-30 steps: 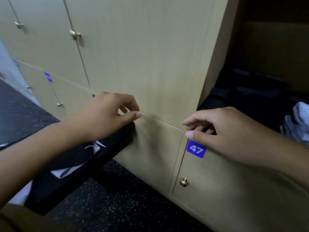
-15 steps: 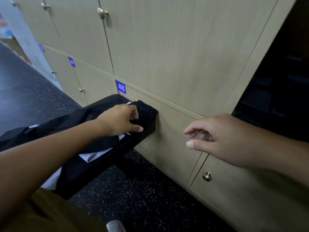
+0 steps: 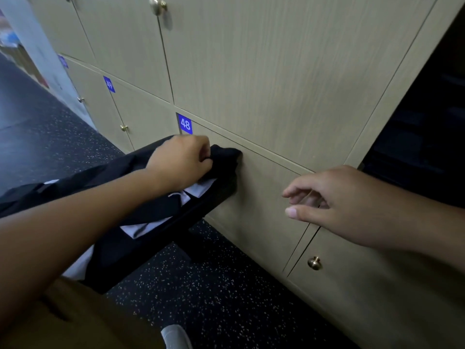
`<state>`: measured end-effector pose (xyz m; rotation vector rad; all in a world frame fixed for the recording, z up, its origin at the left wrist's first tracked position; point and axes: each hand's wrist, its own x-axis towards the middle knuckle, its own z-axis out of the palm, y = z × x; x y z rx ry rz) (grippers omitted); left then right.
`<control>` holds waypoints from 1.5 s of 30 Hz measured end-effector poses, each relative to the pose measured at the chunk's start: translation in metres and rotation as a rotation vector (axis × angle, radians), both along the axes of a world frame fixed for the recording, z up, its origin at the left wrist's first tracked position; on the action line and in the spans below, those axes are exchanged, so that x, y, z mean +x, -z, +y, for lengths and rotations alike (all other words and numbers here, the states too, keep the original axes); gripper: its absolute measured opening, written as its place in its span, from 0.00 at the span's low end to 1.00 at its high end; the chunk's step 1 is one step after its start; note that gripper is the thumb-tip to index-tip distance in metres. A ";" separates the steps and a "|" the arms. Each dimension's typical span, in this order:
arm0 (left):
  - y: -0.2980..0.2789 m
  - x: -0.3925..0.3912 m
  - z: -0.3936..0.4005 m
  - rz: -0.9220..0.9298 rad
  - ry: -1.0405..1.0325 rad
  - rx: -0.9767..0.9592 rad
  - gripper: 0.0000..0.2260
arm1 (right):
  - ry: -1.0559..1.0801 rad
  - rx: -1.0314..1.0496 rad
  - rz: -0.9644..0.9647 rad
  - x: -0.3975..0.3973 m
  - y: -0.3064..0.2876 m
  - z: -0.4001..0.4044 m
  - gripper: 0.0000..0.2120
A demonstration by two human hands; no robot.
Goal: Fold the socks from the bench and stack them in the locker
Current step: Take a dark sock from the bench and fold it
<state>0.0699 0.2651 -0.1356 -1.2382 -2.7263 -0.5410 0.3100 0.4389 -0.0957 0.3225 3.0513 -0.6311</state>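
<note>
A black bench (image 3: pixel 161 250) runs from the lower left up to the beige locker wall. Dark and white socks (image 3: pixel 161 210) lie along it. My left hand (image 3: pixel 182 163) is at the bench's far end, its fingers curled round a black sock (image 3: pixel 224 157) that lies against the door marked 48. My right hand (image 3: pixel 334 205) hovers in the air in front of the lower locker doors, fingers loosely bent, holding nothing. The open locker (image 3: pixel 422 127) is a dark opening at the right edge; its inside is too dark to make out.
Closed locker doors with brass knobs (image 3: pixel 314 262) fill the wall; blue number tags read 48 (image 3: pixel 185 124) and 49 (image 3: pixel 109 84). The floor (image 3: pixel 214 298) is dark speckled rubber. My knee in brown trousers (image 3: pixel 75 318) fills the lower left, a white shoe tip (image 3: pixel 176 337) beside it.
My left hand has dropped from the locker door seam to the bench end and closed on the black sock. The view has swung left, away from the open locker. My right hand stays empty.
</note>
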 end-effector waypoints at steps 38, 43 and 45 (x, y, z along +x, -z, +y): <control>-0.078 0.059 -0.015 -0.827 0.163 0.795 0.10 | 0.102 -0.604 0.338 -0.009 0.006 -0.041 0.04; -0.082 0.062 -0.018 -1.018 0.299 0.799 0.16 | 0.226 -0.657 0.646 -0.013 -0.009 -0.032 0.03; -0.084 0.067 -0.018 -1.080 0.349 0.777 0.26 | 0.239 -0.650 0.706 -0.013 -0.015 -0.028 0.04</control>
